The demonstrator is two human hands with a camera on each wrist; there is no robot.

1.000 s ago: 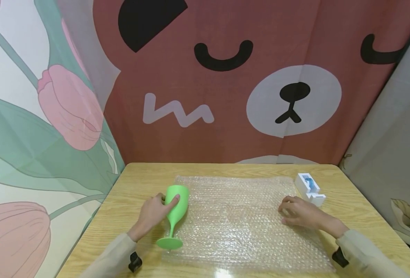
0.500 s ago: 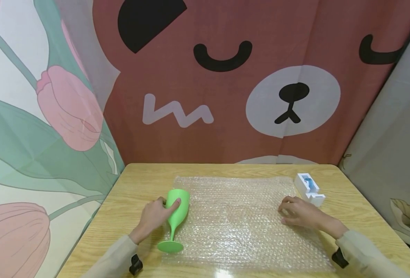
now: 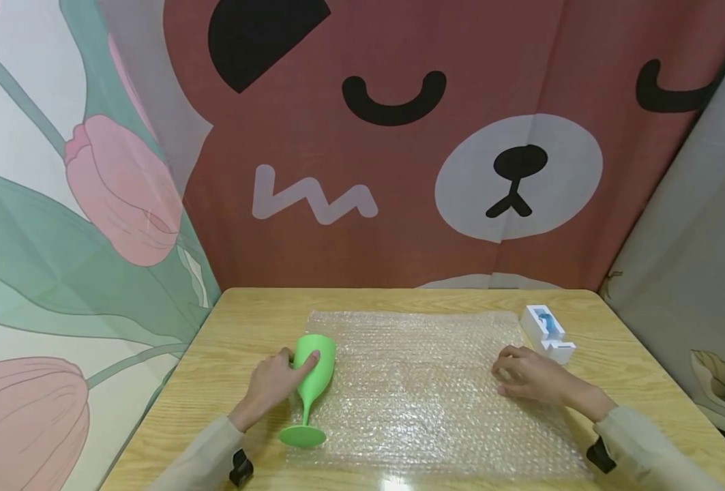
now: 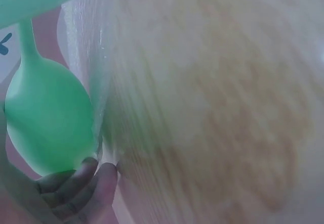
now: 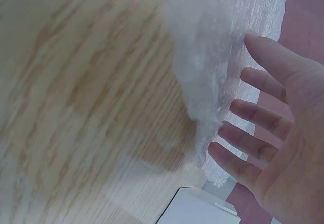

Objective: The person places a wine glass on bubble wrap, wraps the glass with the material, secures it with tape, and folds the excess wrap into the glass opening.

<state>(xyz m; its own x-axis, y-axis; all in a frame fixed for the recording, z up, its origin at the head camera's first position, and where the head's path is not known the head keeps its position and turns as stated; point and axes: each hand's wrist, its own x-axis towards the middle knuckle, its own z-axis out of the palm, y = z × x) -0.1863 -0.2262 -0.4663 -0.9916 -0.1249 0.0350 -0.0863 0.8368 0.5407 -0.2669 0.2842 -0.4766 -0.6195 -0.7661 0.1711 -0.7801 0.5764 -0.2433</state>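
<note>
A bright green goblet with a thin stem and round foot lies over the left edge of the bubble wrap. My left hand grips its bowl from the left, thumb across the near side. In the left wrist view the goblet's bowl fills the left part, with curled fingers below it. My right hand rests at the right part of the bubble wrap and holds nothing. In the right wrist view its fingers are spread, their tips at the edge of the sheet.
A white tape dispenser with a blue roll stands on the wooden table, just behind the right hand. Printed curtains hang behind the table and at both sides.
The left hand has lowered the goblet slightly toward the near side, bringing its foot closer to me. The right hand and the bubble wrap keep their places.
</note>
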